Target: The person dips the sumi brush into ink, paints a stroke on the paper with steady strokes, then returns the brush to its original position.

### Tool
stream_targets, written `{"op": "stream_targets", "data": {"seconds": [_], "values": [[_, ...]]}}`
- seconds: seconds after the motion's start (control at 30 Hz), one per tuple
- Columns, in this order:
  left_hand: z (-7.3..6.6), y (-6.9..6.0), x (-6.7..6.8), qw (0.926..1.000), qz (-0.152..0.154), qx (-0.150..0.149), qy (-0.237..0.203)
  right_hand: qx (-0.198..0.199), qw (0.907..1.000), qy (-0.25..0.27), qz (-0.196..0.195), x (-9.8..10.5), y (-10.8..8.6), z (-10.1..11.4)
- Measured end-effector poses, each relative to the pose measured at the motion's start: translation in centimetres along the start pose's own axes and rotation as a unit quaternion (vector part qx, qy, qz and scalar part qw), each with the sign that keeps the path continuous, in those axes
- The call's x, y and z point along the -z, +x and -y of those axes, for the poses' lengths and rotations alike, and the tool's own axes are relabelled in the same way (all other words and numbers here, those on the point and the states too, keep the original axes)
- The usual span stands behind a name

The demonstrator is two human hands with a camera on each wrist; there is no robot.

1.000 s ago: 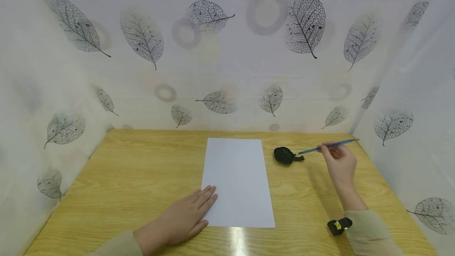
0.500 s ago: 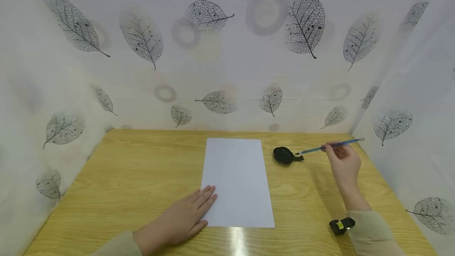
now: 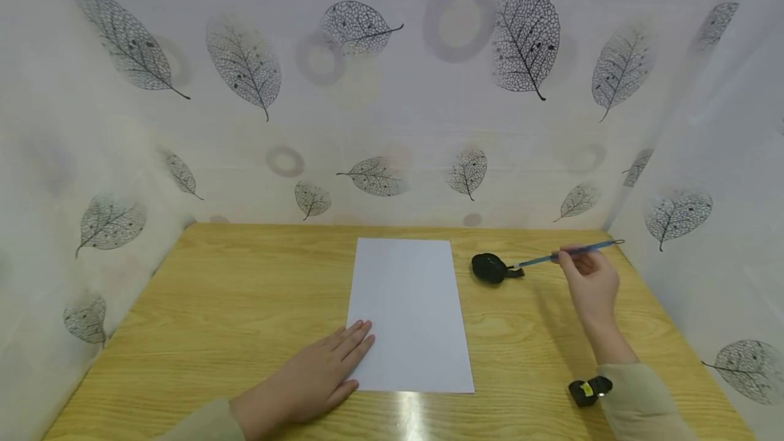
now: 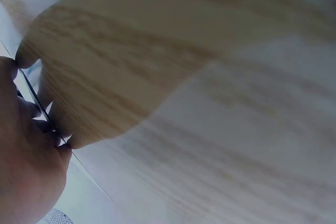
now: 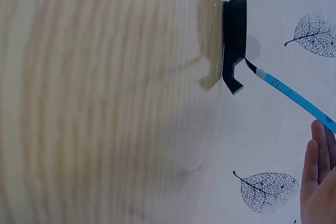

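Observation:
A blue-handled writing brush [image 3: 588, 248] is pinched between the fingers and thumb of my right hand [image 3: 593, 284], held slantwise above the table. Its dark tip touches or nearly touches the rim of a small black ink dish [image 3: 488, 268] beside the dish's short handle; the right wrist view shows the brush [image 5: 294, 96] meeting the dish [image 5: 235, 30] there. My left hand [image 3: 321, 369] lies flat, fingers straight, on the lower left edge of a white sheet of paper [image 3: 407, 312]. In the left wrist view the left hand [image 4: 31, 156] is seen low along the sheet's edge.
The wood-grain table [image 3: 245, 278] carries the paper in the middle and the dish to its right. A leaf-patterned curtain [image 3: 392, 101] encloses the back and both sides. A black wrist camera [image 3: 588, 390] sits at my right sleeve.
My right hand has drawn the brush slightly to the right, then a touch back left, its tip staying by the dish rim. The left hand and paper have stayed put.

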State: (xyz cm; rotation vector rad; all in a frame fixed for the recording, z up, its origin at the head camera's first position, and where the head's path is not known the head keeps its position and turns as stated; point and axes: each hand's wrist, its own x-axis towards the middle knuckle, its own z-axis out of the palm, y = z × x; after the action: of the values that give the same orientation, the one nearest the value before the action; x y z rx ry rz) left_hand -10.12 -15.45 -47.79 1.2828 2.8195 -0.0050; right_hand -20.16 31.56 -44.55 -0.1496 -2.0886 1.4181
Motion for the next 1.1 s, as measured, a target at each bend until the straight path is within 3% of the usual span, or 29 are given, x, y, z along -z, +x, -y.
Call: {"op": "stream_targets", "data": {"seconds": [0.33,0.67,1.1], "values": [[-0.01,-0.03,0.09,1.0,0.005,0.003,-0.002,-0.007,0.9999,0.008,-0.005,0.24,-0.04,0.41],[-0.01,0.01,-0.03,1.0,0.005,-0.003,0.004,-0.021,0.9996,-0.006,0.015,-0.33,-0.41,0.44],[0.01,0.04,-0.07,1.0,0.005,0.001,0.007,-0.03,0.9995,0.003,-0.01,0.24,-0.14,0.36]]}}
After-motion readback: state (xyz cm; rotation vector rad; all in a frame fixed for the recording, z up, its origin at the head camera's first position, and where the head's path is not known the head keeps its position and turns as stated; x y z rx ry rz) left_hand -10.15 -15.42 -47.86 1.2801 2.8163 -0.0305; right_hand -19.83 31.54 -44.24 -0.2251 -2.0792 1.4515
